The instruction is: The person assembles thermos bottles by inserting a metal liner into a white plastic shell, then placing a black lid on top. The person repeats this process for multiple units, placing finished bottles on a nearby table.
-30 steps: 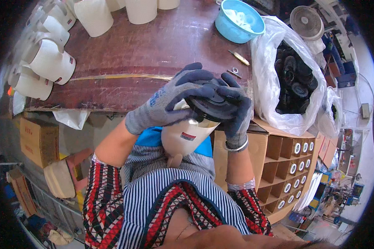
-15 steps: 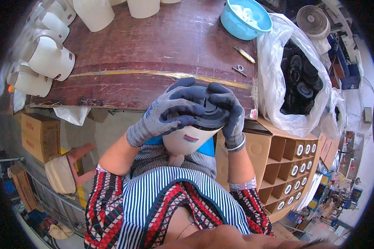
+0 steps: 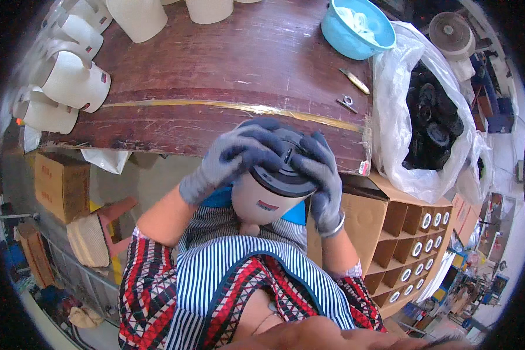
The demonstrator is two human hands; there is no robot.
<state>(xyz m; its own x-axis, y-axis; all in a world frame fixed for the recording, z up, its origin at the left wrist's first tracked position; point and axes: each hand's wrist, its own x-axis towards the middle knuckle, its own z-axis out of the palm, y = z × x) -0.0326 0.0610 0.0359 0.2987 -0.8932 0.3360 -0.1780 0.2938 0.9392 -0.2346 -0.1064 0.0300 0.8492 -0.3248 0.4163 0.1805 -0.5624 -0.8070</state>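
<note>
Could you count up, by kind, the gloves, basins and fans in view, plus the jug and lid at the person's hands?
Gray work gloves: 2
Light blue basin: 1
Round fan: 1
White jug at the hands, with a label: 1
Black lid on that jug: 1
Total: 6

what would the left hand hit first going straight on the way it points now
The left hand would first meet the black lid, which it seems to touch; beyond, probably the right hand.
</note>
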